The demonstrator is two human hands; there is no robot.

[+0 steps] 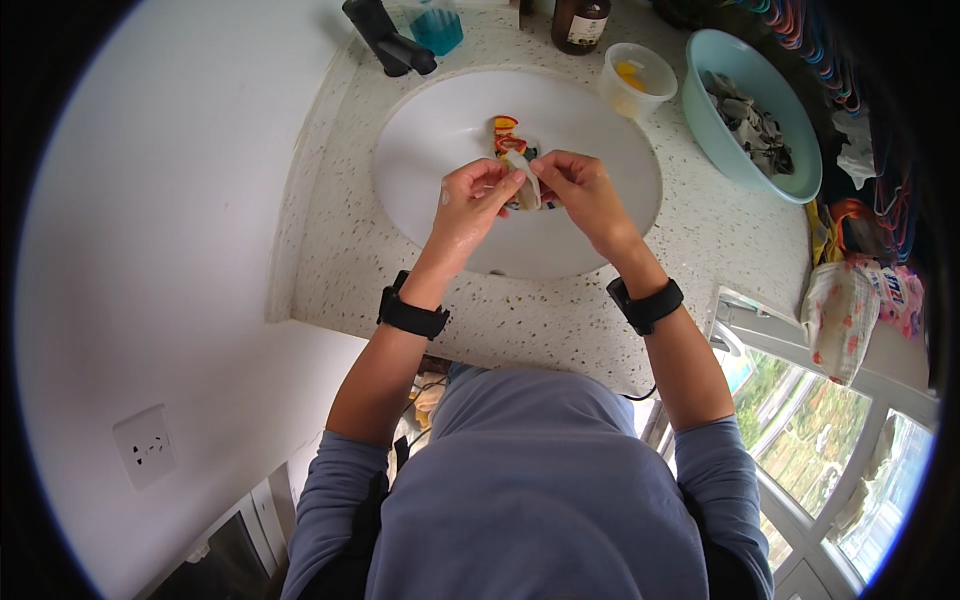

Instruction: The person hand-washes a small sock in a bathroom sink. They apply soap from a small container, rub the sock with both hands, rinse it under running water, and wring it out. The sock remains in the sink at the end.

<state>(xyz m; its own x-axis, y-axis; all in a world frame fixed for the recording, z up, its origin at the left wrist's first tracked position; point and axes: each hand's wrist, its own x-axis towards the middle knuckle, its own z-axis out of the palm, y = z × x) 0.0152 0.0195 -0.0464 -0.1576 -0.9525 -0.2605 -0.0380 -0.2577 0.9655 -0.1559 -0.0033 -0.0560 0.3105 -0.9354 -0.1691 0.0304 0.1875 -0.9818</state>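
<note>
Over the middle of a white oval sink basin (427,142), my left hand (474,191) and my right hand (581,187) pinch a small pale cloth piece (529,187) between thumbs and fingertips. The cloth hangs narrow and limp; its exact kind is unclear. Just beyond my fingers, a small red and yellow patterned fabric item (506,126) lies on the basin floor. Dark and multicoloured bits show around and under the pale cloth, partly covered by my hands. Both hands look wet, with a little foam on the left one.
A black faucet (390,45) stands at the back left, beside a container of blue liquid (436,31). Behind the basin are a brown bottle (581,26) and a clear plastic tub (637,79) with something yellow inside. A light-blue washbasin (709,135) holds crumpled grey cloth (750,127).
</note>
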